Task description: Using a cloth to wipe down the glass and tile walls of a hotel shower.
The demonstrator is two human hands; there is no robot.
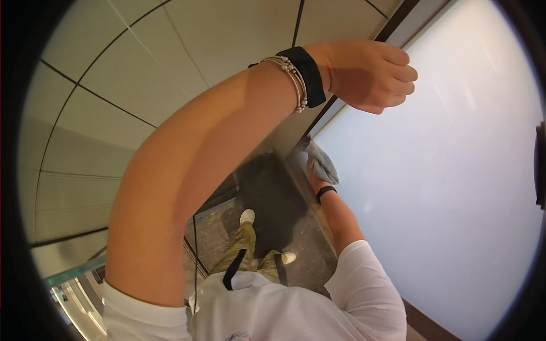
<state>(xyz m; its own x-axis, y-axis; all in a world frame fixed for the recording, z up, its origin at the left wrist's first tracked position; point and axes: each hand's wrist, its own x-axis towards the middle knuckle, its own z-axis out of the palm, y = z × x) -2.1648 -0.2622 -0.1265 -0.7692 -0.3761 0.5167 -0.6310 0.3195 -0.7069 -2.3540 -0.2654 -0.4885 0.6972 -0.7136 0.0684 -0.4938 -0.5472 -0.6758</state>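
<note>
My left hand (371,79) is raised across the view with its fingers curled into a fist. It appears in front of the frame edge of a frosted, pale glass panel (426,179); whether it touches the panel is unclear. Nothing shows inside the fist. Lower down, my right hand (312,169) holds a grey cloth (325,164), which covers most of the fingers. The cloth is at the panel's lower edge, close to the corner by the dark frame (324,115).
A wall of large pale tiles (115,102) with dark joints rises on the left. Below is a dark stone-like floor (273,196), with my white shoes (247,216) on it. A glass edge (74,270) is at the lower left. A dark fitting (540,166) sits at the right rim.
</note>
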